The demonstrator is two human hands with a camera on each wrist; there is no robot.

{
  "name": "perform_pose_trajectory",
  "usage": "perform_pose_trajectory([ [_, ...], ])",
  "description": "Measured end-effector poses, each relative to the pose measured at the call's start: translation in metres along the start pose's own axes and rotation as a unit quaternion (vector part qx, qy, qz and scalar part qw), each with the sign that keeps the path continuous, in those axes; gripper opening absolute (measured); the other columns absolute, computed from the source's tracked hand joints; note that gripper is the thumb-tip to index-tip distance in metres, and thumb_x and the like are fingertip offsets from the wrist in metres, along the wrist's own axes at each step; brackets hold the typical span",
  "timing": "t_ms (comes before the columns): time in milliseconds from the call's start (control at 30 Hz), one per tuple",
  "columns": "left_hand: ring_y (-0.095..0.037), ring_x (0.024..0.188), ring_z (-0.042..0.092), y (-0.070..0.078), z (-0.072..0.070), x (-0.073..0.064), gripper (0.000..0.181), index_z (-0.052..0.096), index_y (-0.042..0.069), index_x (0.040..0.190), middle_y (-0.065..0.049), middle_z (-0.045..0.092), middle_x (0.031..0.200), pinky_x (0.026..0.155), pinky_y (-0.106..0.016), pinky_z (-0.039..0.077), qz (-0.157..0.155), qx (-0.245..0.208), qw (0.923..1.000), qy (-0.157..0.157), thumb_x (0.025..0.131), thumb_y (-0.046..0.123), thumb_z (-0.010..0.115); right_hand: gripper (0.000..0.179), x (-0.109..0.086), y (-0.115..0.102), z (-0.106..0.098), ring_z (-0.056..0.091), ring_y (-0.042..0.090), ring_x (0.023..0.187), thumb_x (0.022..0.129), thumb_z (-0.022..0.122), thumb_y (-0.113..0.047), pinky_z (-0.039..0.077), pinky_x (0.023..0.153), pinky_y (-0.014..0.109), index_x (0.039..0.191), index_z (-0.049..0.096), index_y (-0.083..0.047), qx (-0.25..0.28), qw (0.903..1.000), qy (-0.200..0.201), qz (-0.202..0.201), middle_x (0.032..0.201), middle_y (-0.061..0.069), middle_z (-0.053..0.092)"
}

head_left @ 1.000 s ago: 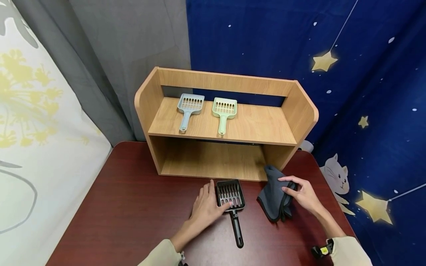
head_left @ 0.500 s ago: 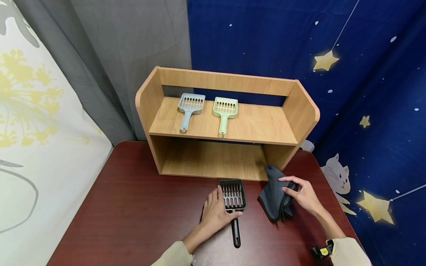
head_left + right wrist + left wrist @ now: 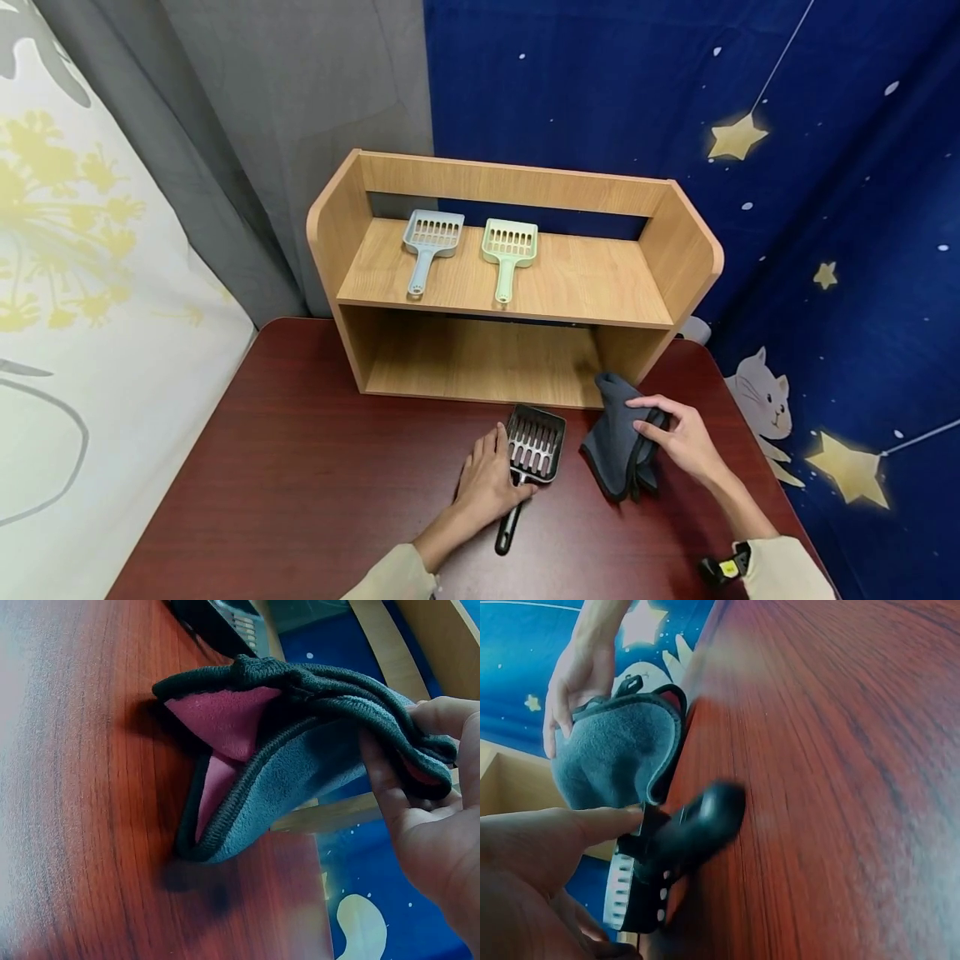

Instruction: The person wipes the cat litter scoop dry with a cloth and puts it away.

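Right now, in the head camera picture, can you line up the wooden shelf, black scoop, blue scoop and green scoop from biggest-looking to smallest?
1. wooden shelf
2. black scoop, partly hidden; it's nearer the camera
3. blue scoop and green scoop: too alike to rank

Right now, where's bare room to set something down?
Free: the tabletop left of the left hand, the lower shelf, and the upper shelf right of the green scoop. Crowded: around the black scoop, gray cloth and right hand.
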State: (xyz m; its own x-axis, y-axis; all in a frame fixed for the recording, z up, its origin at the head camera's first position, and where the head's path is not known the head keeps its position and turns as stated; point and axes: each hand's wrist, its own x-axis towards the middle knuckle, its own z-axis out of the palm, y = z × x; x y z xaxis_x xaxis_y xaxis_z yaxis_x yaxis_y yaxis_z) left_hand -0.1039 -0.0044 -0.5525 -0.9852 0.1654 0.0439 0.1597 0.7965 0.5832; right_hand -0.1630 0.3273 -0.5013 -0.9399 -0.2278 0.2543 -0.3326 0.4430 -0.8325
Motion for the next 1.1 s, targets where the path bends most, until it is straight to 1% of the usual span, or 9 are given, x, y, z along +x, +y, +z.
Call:
perform_pose_trajectory([
  [33, -0.044, 0.137, 0.05, -0.001, -0.001, 0.0, 0.112, 0.038, -0.012, 0.156, -0.03, 0.051, 0.151, 0.109, -0.06, 0.046, 0.004, 0.005, 1.0, 0.0, 0.074, 0.038, 0.096, 0.03, 0.0, -0.001, -0.001, 0.032, 0.001, 0.058, 0.092, 0.078, 0.004, 0.039, 0.053, 0.028, 0.121, 0.076, -0.004, 0.003, 1.0, 0.001, 0.001, 0.12, 0.019, 0.074],
  [133, -0.043, 0.132, 0.053, -0.003, -0.004, -0.001, 0.102, 0.043, -0.013, 0.152, -0.028, 0.055, 0.146, 0.106, -0.058, 0.048, 0.017, 0.016, 0.9997, 0.003, 0.077, 0.033, 0.094, 0.029, 0.0, -0.004, -0.002, 0.046, 0.002, 0.064, 0.093, 0.078, 0.001, 0.045, 0.058, 0.024, 0.121, 0.076, -0.005, 0.009, 1.0, 0.0, -0.004, 0.119, 0.017, 0.075],
  [233, -0.041, 0.128, 0.055, -0.005, -0.007, -0.002, 0.094, 0.048, -0.013, 0.149, -0.027, 0.058, 0.141, 0.106, -0.056, 0.048, 0.025, 0.03, 0.9992, 0.004, 0.078, 0.03, 0.091, 0.029, 0.001, -0.006, -0.004, 0.061, 0.003, 0.083, 0.094, 0.077, 0.001, 0.051, 0.071, 0.018, 0.122, 0.076, -0.005, 0.011, 0.9999, -0.002, -0.011, 0.118, 0.016, 0.075],
  [333, -0.04, 0.124, 0.055, -0.006, -0.008, -0.003, 0.09, 0.051, -0.015, 0.146, -0.027, 0.06, 0.136, 0.105, -0.055, 0.048, 0.03, 0.031, 0.9991, 0.006, 0.078, 0.029, 0.092, 0.029, 0.002, -0.009, -0.005, 0.064, 0.004, 0.099, 0.093, 0.077, 0.003, 0.052, 0.08, 0.016, 0.121, 0.076, -0.004, 0.015, 0.9997, -0.002, -0.018, 0.117, 0.015, 0.075],
  [600, -0.039, 0.112, 0.057, -0.012, -0.009, -0.004, 0.083, 0.055, -0.017, 0.14, -0.026, 0.06, 0.124, 0.1, -0.054, 0.051, 0.03, 0.02, 0.9992, 0.015, 0.076, 0.021, 0.093, 0.029, 0.006, -0.025, -0.009, 0.064, 0.007, 0.1, 0.093, 0.076, 0.007, 0.052, 0.081, 0.016, 0.121, 0.076, -0.002, 0.027, 0.9988, -0.001, -0.04, 0.113, 0.014, 0.074],
  [733, -0.037, 0.109, 0.057, -0.015, -0.01, -0.005, 0.081, 0.058, -0.016, 0.137, -0.024, 0.06, 0.119, 0.097, -0.054, 0.053, 0.04, 0.029, 0.9986, 0.018, 0.075, 0.02, 0.095, 0.029, 0.008, -0.031, -0.011, 0.064, 0.006, 0.104, 0.093, 0.075, 0.008, 0.052, 0.084, 0.015, 0.121, 0.075, 0.0, 0.04, 0.9982, 0.001, -0.046, 0.113, 0.014, 0.073],
  [867, -0.034, 0.104, 0.057, -0.018, -0.012, -0.006, 0.072, 0.064, -0.012, 0.128, -0.02, 0.06, 0.111, 0.092, -0.053, 0.054, 0.049, 0.043, 0.9978, 0.015, 0.075, 0.022, 0.097, 0.029, 0.01, -0.034, -0.013, 0.064, 0.006, 0.109, 0.092, 0.075, 0.009, 0.052, 0.088, 0.014, 0.12, 0.075, 0.001, 0.045, 0.9977, 0.008, -0.051, 0.114, 0.013, 0.072],
  [1000, -0.03, 0.099, 0.057, -0.021, -0.014, -0.006, 0.059, 0.067, -0.007, 0.118, -0.015, 0.061, 0.106, 0.088, -0.049, 0.055, 0.046, 0.036, 0.9983, 0.003, 0.076, 0.022, 0.097, 0.029, 0.01, -0.036, -0.016, 0.065, 0.006, 0.111, 0.091, 0.075, 0.01, 0.052, 0.089, 0.014, 0.118, 0.075, 0.001, 0.041, 0.9975, 0.015, -0.056, 0.114, 0.012, 0.073],
  [1100, -0.029, 0.1, 0.059, -0.024, -0.016, -0.007, 0.052, 0.069, -0.003, 0.114, -0.012, 0.063, 0.107, 0.087, -0.047, 0.056, 0.044, 0.023, 0.9988, -0.002, 0.076, 0.02, 0.097, 0.029, 0.011, -0.039, -0.017, 0.065, 0.006, 0.111, 0.091, 0.075, 0.01, 0.052, 0.089, 0.014, 0.119, 0.075, 0.001, 0.036, 0.9975, 0.015, -0.059, 0.115, 0.01, 0.073],
])
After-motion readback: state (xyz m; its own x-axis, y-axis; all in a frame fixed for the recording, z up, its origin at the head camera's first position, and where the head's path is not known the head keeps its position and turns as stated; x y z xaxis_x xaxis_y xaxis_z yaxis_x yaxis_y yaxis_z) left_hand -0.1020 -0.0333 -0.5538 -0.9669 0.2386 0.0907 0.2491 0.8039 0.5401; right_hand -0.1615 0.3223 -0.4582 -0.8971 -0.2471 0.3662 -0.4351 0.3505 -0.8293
